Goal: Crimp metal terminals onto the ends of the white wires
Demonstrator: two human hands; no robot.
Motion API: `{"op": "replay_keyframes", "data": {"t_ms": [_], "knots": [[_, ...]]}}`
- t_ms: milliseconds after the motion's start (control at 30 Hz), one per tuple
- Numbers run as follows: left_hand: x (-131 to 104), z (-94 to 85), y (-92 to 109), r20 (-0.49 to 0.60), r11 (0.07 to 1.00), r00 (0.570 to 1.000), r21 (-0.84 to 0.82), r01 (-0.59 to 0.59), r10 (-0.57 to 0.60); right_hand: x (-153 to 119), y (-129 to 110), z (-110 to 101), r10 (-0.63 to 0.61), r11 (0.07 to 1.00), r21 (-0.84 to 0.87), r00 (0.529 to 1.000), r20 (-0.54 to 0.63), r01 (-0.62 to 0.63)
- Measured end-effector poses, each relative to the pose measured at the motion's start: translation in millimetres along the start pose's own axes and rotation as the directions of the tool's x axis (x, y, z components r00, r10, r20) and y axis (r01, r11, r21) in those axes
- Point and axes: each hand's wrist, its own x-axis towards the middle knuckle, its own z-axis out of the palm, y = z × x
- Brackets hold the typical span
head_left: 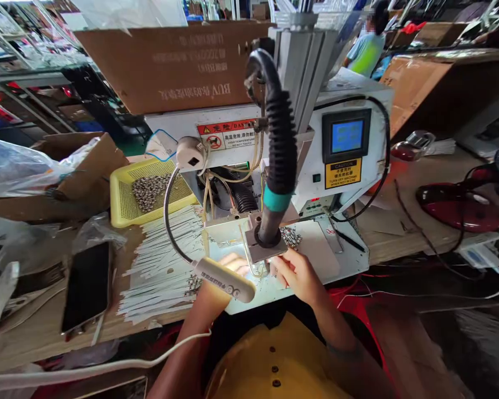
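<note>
Both my hands are at the soldering-type machine [266, 244], one on each side of its lower head. My left hand [233, 263] is brightly lit and partly covered by the white lamp [227, 280]; its fingers are bent together toward the head, and what they hold is too small to make out. On the other side, my right hand [297, 271] has its thumb and fingers pinched close under the head, around something I cannot make out. A pile of small metal parts [291, 237] lies behind my right hand. More small parts [193, 284] sit left of my left wrist.
Many thin white strips [162, 260] cover the table at left. A yellow basket [120, 205] behind them holds small metal pieces [149, 191]. A phone [87, 288] lies farther left. Tweezers [332, 235] rest on the machine's right plate. A person [366, 50] is in the background.
</note>
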Motion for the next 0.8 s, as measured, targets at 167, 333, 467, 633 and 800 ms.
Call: {"op": "replay_keyframes", "data": {"t_ms": [167,333,467,633,800], "knots": [[2.9,13.0,11.7,0.048,0.993,0.992,-0.023,0.12,-0.119,6.1,17.0,13.7,0.07,0.996,0.045,0.997,0.027,-0.071],[1.4,15.2,7.4,0.049,0.975,0.974,-0.009,0.223,-0.223,8.3,19.2,13.3,0.093,0.993,0.069,0.995,0.048,-0.096],[-0.3,20.3,-1.3,0.035,0.968,0.968,-0.04,0.249,-0.247,8.9,19.2,12.7,0.087,0.988,0.118,0.994,0.072,-0.095],[-0.5,22.2,-3.8,0.006,0.974,0.977,-0.082,0.212,-0.212,8.3,18.0,12.7,0.075,0.988,0.13,0.996,0.053,-0.081],[1.9,18.0,-1.2,0.003,0.988,0.992,-0.087,0.129,-0.129,7.1,12.9,12.7,0.069,0.993,0.093,0.996,0.052,-0.073]]}}
